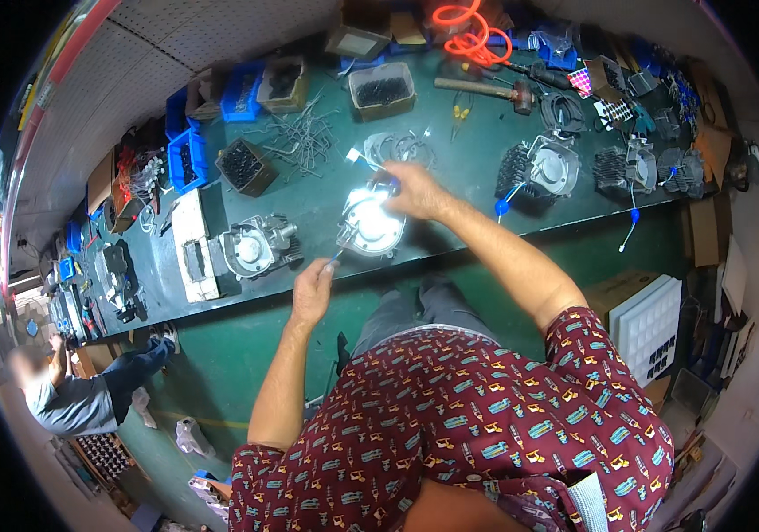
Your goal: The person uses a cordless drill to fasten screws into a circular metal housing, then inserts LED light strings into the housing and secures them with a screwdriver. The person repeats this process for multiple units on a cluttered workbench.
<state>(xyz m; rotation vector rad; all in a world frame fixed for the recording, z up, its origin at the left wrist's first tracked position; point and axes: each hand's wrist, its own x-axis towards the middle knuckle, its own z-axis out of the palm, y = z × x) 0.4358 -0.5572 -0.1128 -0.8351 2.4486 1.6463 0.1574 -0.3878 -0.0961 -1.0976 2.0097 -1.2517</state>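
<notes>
The fingers (319, 269) of the left hand (311, 293) are pinched around a thin, pale rod-like tool (337, 255), whose tip is held against the near edge of a round, silver metal housing (372, 226). The fingers (395, 184) of the right hand (415, 191) are closed on a small dark part at the far edge of that housing; what exactly is gripped cannot be told under the glare. The housing is set near the front edge of the long dark green desk (326, 199), directly before the person.

Just to the left of it, a grey finned metal cylinder casting (255, 248) is laid, with a white rectangular block (193, 248) beside that. Further right, two black finned engine parts with blue cable ties (539, 173) are stood. A heap of bent wire pieces (301, 133) and blue plastic bins (186, 160) are kept towards the back. A seated person in a grey top (74, 399) is seen at the far left.
</notes>
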